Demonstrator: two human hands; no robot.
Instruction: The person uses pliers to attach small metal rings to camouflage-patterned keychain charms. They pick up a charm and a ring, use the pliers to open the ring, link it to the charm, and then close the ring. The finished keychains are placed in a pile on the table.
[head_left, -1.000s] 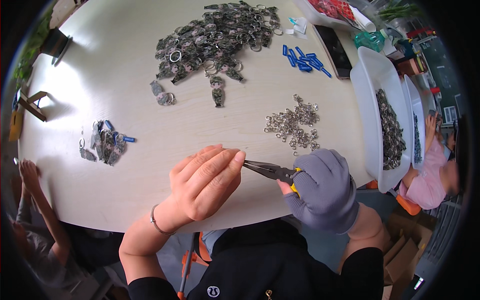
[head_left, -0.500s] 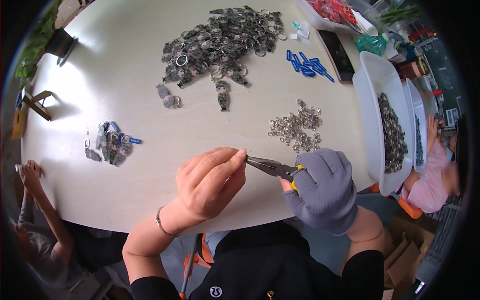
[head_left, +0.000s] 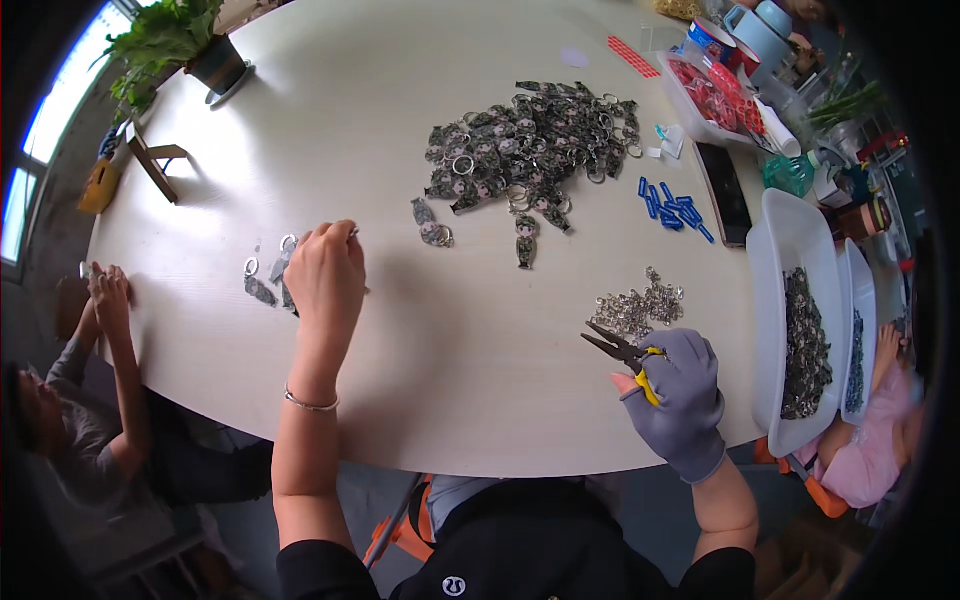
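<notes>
My right hand point(head_left: 678, 395), in a grey glove, grips needle-nose pliers point(head_left: 622, 347) with yellow handles. Their dark jaws are parted, with nothing visible between them, just in front of a heap of small metal clasps and rings point(head_left: 640, 305). My bare left hand point(head_left: 328, 275) is over a small group of camouflage figure keychains point(head_left: 262, 290) and covers part of it. Its fingers are pinched together; a tiny shiny bit shows by the fingertips, too small to name. Farther back lies a large pile of similar keychains point(head_left: 530, 140), with one keychain point(head_left: 525, 242) in front of it.
Blue tube-shaped pieces point(head_left: 675, 210) lie beside a phone point(head_left: 722, 195). White bins point(head_left: 790, 220) line the right edge, one holding camouflage figures point(head_left: 803, 345). A potted plant point(head_left: 215, 65) and a wooden stand point(head_left: 155, 165) are at the left. Other people sit on both sides.
My left hand has left the plier tips and moved left to the small keychain group. The pliers' jaws have opened, and my right hand has shifted slightly right. The view has shifted too.
</notes>
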